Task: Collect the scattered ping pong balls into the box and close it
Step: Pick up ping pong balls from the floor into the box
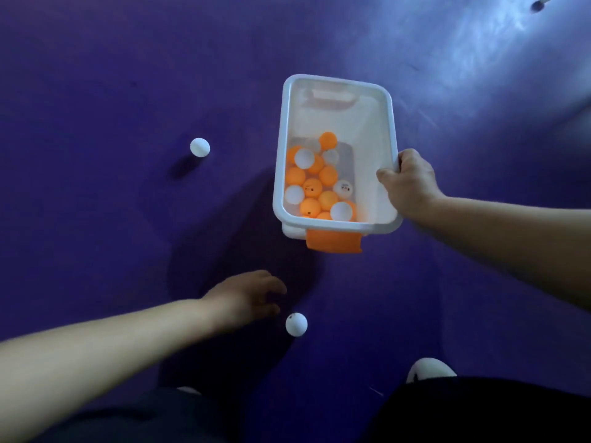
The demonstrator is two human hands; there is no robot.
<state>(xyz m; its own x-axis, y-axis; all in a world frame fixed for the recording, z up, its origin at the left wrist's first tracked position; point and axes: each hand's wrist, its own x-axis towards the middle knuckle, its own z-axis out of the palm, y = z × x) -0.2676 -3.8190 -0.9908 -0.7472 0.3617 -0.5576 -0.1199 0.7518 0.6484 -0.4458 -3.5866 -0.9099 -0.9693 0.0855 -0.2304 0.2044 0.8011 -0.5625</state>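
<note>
Just beyond my loosely spread left hand [248, 298] lay a white ball [296, 324], light and rollable, best pinched across its middle, while my right hand [407, 180] clasped the box [335, 155] rim.

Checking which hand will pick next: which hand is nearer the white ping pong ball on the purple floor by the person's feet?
Left. The left hand reaches just beside the white ping pong ball, not touching. The right hand is farther up, gripping the white plastic box rim.
</note>
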